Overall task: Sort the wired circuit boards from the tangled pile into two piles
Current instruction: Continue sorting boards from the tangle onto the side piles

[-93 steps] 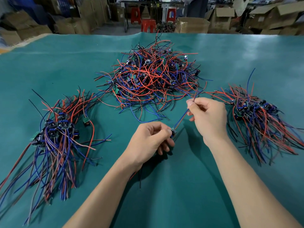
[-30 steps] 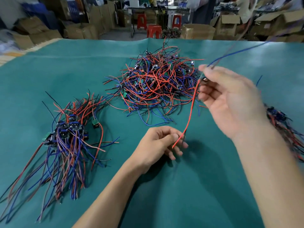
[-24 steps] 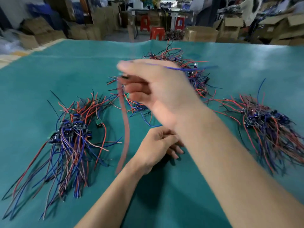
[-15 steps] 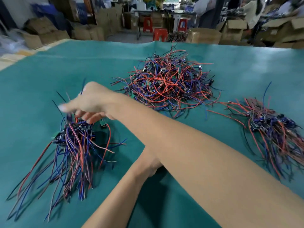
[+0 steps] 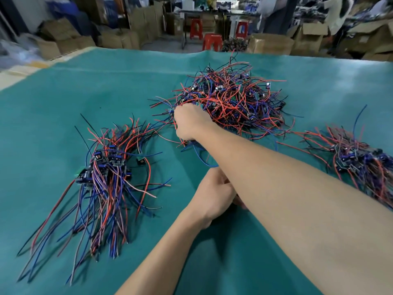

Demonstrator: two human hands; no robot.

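Head view: your R hand (image 5: 189, 122) grips wires at tangled pile's (image 5: 231, 99) near-left edge, nearer; L hand (image 5: 212, 196) curled, contents hidden.

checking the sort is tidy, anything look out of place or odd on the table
One small board with a red wire lies just right of the left sorted pile, apart from the bundled boards. The right hand is at the tangled pile. Otherwise nothing stands out; the right pile looks gathered.
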